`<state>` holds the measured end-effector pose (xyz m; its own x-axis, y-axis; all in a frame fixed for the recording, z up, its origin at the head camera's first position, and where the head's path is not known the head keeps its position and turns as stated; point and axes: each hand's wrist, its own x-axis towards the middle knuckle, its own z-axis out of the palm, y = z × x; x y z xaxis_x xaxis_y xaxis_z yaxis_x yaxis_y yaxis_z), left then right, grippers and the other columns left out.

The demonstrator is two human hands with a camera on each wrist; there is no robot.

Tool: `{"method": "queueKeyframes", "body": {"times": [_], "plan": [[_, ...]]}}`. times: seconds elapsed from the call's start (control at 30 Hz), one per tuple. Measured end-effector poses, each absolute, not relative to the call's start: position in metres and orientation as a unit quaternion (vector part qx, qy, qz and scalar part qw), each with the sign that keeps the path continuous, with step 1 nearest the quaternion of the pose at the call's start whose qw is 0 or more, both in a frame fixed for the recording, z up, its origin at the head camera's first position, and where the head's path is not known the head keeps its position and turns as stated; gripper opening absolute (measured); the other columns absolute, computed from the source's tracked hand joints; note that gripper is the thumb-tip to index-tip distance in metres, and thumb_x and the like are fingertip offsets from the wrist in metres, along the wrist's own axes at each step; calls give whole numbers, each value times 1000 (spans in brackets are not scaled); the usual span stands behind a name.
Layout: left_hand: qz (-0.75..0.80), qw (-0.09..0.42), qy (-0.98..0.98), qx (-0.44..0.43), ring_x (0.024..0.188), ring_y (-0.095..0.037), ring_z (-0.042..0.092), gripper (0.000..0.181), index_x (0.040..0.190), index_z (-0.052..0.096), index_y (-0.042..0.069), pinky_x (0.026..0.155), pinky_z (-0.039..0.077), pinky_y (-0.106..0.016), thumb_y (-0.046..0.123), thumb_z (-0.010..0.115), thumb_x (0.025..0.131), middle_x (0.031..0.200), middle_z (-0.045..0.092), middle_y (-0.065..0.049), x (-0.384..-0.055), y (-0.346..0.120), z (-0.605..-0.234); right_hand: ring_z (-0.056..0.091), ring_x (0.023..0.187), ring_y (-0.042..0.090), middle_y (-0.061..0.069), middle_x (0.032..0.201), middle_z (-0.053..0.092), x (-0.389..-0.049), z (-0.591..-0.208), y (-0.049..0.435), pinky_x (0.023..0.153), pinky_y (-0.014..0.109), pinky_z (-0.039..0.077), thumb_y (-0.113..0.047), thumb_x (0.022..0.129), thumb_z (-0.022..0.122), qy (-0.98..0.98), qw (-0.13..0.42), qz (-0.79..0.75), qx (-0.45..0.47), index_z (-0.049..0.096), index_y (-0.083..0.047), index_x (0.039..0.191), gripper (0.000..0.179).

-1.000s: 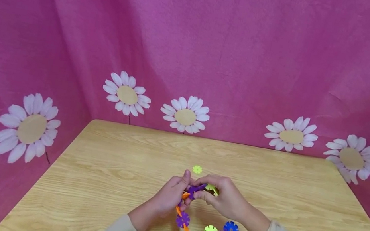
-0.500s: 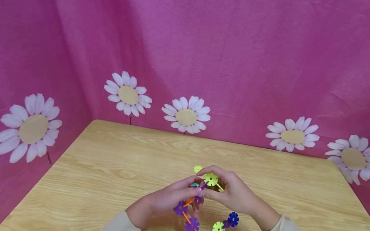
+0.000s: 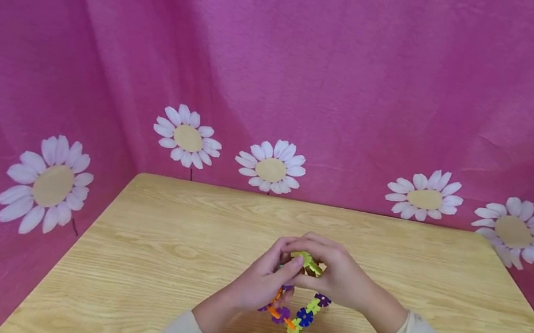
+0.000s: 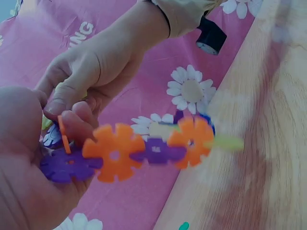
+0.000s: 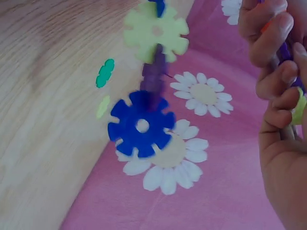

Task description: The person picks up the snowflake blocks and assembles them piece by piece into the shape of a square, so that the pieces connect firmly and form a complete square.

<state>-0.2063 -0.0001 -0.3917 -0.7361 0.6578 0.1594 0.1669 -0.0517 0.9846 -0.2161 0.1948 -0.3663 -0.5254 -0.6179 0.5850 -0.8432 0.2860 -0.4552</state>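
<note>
A chain of notched, flower-shaped interlocking discs hangs below the two hands, with a blue disc (image 3: 304, 317) near its middle. My left hand (image 3: 253, 286) grips one end of it. In the left wrist view a purple disc (image 4: 60, 167) lies against that palm, joined to an orange disc (image 4: 122, 167). Thumb and fingers of my right hand (image 3: 344, 275) pinch yellow-green discs (image 3: 305, 258) right beside the left fingers. The hands touch, and their fingers hide the join between the pieces. At the chain's loose end dangles another blue disc (image 5: 127, 124), seen in the right wrist view.
On the wooden table (image 3: 170, 244) lie a green disc (image 5: 105, 73) and a yellow-green disc (image 5: 102, 107), both beyond the hands. A pink cloth (image 3: 363, 88) printed with white daisies surrounds the table's back and sides.
The hands have drawn together, the left moving up and right to meet the right. The hanging chain has swung and bunched under them. Behind the hands, the loose yellow-green disc is now hidden in the head view.
</note>
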Motion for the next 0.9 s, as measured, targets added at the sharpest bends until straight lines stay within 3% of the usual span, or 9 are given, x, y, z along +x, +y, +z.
{"method": "queueKeyframes", "body": {"times": [0.23,0.43,0.53,0.73,0.9], "plan": [[651,155,676,309,50,-8,46,38,145,33,20,43,43,-21,33,34,110,78,49,-4,-209,-3,-396,44,63,5,-3,105,58,-209,-363,188,52,14,42,-20,71,92,-814,201,343,423,57,-9,132,71],[661,132,671,309,51,-6,47,34,140,40,15,41,43,-20,31,32,110,84,53,-4,-214,-7,-400,65,76,10,5,115,56,-206,-351,195,57,19,56,-25,75,90,-841,142,372,368,44,-13,144,84],[666,134,662,315,51,-5,47,35,137,40,12,42,42,-19,32,30,111,89,54,-4,-216,-10,-400,70,77,10,8,114,58,-215,-346,205,61,25,59,-25,82,84,-851,115,399,323,43,-14,145,76],[701,152,610,336,50,-5,47,41,142,34,9,41,42,-18,35,26,111,91,53,-6,-223,-18,-404,66,64,12,11,102,65,-253,-368,225,55,29,55,-21,97,67,-873,48,429,228,60,-8,127,33],[721,164,589,325,51,-5,53,44,145,28,13,41,46,-18,39,26,110,93,56,-5,-231,-22,-411,62,67,13,14,106,68,-277,-397,224,64,29,54,-22,96,67,-922,-40,314,224,62,-1,126,37]]}}
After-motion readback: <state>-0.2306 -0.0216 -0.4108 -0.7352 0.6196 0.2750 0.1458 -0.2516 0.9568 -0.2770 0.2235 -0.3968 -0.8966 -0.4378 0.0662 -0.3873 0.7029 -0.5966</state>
